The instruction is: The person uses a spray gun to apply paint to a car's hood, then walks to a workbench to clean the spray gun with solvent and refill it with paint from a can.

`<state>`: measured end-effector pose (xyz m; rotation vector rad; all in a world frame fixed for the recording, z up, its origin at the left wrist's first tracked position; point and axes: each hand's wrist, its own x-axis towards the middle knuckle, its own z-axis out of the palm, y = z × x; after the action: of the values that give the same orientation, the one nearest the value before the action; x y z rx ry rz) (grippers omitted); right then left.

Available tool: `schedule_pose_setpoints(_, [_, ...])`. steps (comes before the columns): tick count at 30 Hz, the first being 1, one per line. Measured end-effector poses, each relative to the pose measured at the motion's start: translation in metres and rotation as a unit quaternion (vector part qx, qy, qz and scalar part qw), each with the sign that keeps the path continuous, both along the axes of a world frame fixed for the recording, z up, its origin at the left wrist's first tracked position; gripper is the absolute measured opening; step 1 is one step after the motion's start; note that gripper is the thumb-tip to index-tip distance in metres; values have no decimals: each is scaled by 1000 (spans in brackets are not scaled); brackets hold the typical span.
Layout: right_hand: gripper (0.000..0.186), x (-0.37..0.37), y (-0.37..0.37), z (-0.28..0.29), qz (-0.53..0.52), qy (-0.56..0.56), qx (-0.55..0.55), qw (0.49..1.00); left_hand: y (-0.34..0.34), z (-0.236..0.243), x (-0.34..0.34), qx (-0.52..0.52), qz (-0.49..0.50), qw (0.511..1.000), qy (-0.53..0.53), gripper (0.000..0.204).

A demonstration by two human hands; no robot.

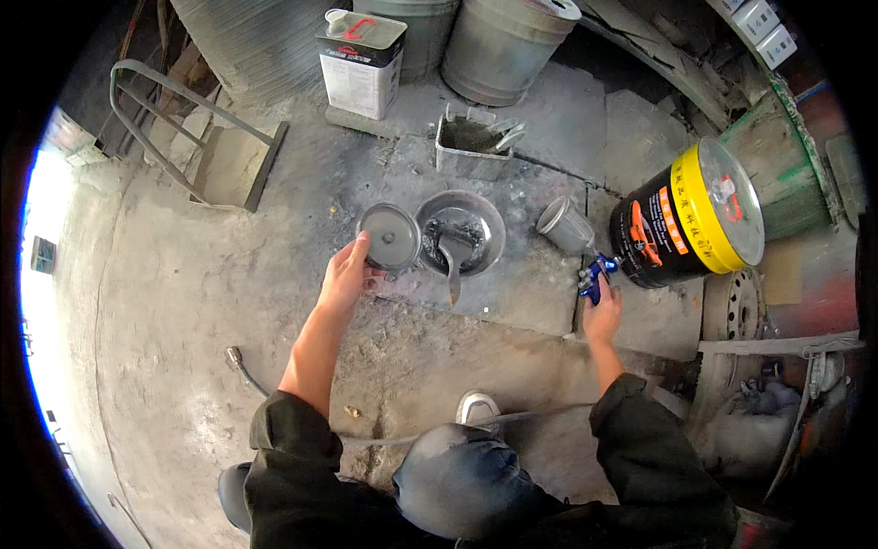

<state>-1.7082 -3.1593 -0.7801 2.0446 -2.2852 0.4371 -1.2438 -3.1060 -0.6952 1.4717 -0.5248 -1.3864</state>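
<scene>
Left hand (344, 274): pinching disc (389, 236) by its rim.
Right hand (603, 313): gripping gun (595, 277).
Cup (569, 231): tilting beyond right hand, already uncovered.
Bowl (497, 240): holding brush (452, 274), right of left hand; seemingly not cleared.

rough grey concrete floor (174, 320) here, pretty grimy ngl, with a metal bowl (493, 221) and a boxy tub (471, 166) round the middle, a big black-and-yellow drum (651, 229) off right, plus a thin hose (375, 442) across the front
</scene>
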Motion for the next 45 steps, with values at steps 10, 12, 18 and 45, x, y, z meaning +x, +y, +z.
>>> schedule_pose_setpoints(10, [49, 208, 26, 47, 449, -53, 71, 889, -45, -12, -28, 40, -42, 933, -354, 40])
schedule_pose_setpoints(12, [39, 204, 6, 34, 439, -95, -11, 893, -51, -9, -32, 42, -52, 919, -387, 38])
schedule_pose_setpoints(18, [21, 188, -70, 55, 209, -354, -90, 907, -64, -33, -36, 4, -48, 874, -483, 36])
schedule_pose_setpoints(45, [20, 177, -47, 65, 231, -504, 262, 790, -85, -44, -80, -41, -183, 832, -522, 59])
